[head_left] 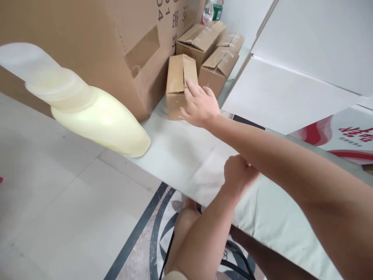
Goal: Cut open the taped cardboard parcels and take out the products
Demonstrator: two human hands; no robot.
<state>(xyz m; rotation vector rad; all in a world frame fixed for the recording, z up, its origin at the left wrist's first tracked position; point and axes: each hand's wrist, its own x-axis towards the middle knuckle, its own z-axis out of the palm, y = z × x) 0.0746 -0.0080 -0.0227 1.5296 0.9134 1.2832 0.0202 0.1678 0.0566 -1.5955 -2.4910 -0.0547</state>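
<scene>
My right hand [201,102] reaches across to a small brown cardboard box [175,76], its fingers stretched out and spread against the top flap and near side. Between the box's top flaps runs a narrow dark gap. My left hand [240,171] is closed in a fist over the pale cloth-covered table [180,147], just below my right forearm. Its fingers curl out of sight, so whatever it holds, if anything, is hidden. Behind the touched box stand more taped cardboard boxes [219,66], close together.
A large printed carton [110,58] rises at the left. In front of it, a glossy pale-yellow rounded object with a whitish neck [101,118] leans across the view. White panels [291,93], a red-and-white carton [344,134] and a flat black object [248,121] lie rightward. Bottles [217,11] stand behind.
</scene>
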